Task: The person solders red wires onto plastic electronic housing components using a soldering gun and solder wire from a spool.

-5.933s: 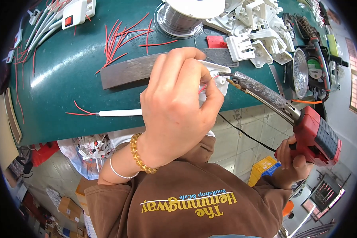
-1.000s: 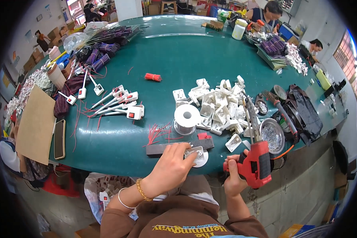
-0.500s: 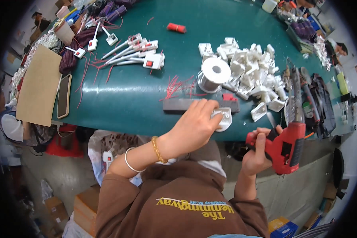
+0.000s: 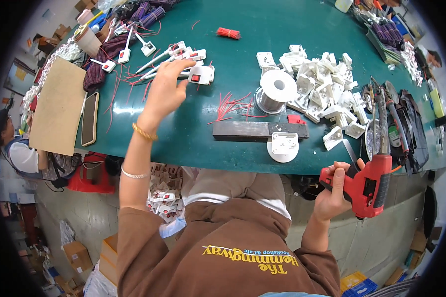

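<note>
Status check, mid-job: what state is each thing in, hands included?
left hand: thumb and fingers parted, at the white switches; contact unclear
right hand: closed around the soldering gun
soldering gun: held, barrel pointing toward picture top
white case by dark bar: open side up
white switches: clustered
solder spool: standing on end
short red wires: loose
phone: lying flat

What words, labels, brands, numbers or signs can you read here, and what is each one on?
Brown shirt: large yellow and smaller blue lettering, upside down in this view; legible, but I won't copy it out.
Green label beyond the red tool in the right hand: too small to read.
Red tool: I can't make out any text.
</note>
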Tool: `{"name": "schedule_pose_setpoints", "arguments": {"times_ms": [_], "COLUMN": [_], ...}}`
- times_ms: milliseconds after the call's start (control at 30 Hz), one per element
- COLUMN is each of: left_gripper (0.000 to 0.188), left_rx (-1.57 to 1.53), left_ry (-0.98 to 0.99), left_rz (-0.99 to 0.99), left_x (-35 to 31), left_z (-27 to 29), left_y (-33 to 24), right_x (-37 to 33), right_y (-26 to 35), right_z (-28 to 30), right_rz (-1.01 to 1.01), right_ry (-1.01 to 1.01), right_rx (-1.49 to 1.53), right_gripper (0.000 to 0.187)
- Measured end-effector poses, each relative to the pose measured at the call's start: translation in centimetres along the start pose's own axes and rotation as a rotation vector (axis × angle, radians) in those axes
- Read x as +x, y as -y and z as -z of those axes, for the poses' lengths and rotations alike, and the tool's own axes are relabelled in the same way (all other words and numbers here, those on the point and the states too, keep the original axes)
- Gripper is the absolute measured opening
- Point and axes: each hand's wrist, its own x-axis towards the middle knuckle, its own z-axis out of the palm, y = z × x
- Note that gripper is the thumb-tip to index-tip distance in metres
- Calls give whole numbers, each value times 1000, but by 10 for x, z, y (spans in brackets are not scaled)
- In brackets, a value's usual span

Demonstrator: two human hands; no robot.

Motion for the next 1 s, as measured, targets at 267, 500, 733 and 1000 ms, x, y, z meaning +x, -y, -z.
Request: {"name": "schedule_pose_setpoints", "arguments": {"times_ms": [267,500,733,1000], "left_gripper": [41,37,22,31], "left_rx": [-93,-296,-630,-623], "left_ry": [133,-306,-120,-36], "left_rz": [-83,-291,-496,-374], "left_x": [5,-30,-67,-85], "left_z": [-5,-1,-20,-31], "left_y": [25,-17,-98,-130], "right_x": [-5,-12,-29,-33], "right_y": [-5,-4,6,13], "right_z": [-4,-2,-17,-37], "right_rz": [-51,-56,-118,61], "right_ry": [7,50,537,677], "right_rx": [13,7,-112,-236], "right_gripper": [42,43,56,30]}}
